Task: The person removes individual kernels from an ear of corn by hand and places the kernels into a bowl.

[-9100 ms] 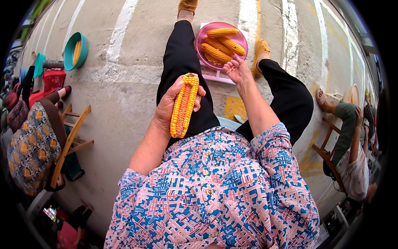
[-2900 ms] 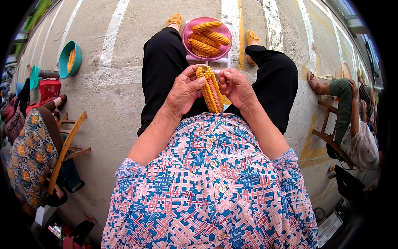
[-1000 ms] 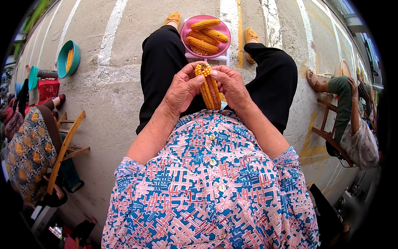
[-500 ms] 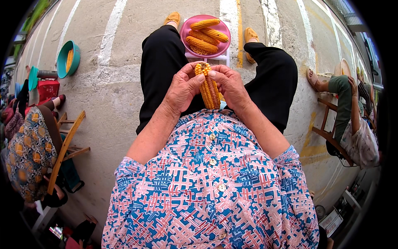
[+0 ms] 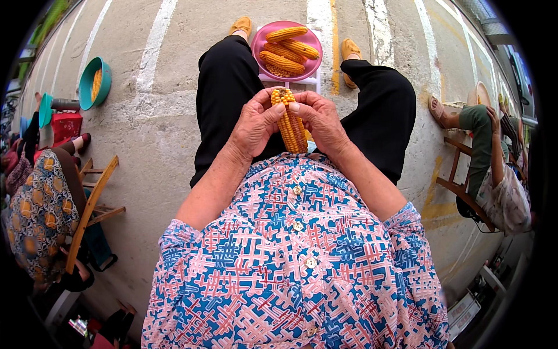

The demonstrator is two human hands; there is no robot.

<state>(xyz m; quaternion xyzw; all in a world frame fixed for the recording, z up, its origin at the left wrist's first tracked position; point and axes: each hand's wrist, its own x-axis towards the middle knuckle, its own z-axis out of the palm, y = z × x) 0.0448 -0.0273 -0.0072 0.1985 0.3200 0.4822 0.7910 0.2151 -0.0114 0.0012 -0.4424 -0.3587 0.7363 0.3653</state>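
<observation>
An ear of dried yellow corn stands out between my two hands, just in front of my shirt. Some rows on it look bare and brownish. My left hand grips its left side, thumb pressed on the kernels near the top end. From the right, my right hand holds the same ear, its thumb also on the kernels close to the other thumb. The fingers behind the ear are partly hidden. Beyond my hands sits a pink basin with several corn ears and some loose kernels.
Under the basin is a white stand between my feet. A teal basin with corn is at far left. People sit on wooden chairs to the left and right. The ground is concrete with painted lines.
My right thumb has shifted slightly left along the ear, nearer my left thumb. The ear stays held in both hands, and the basin is unchanged.
</observation>
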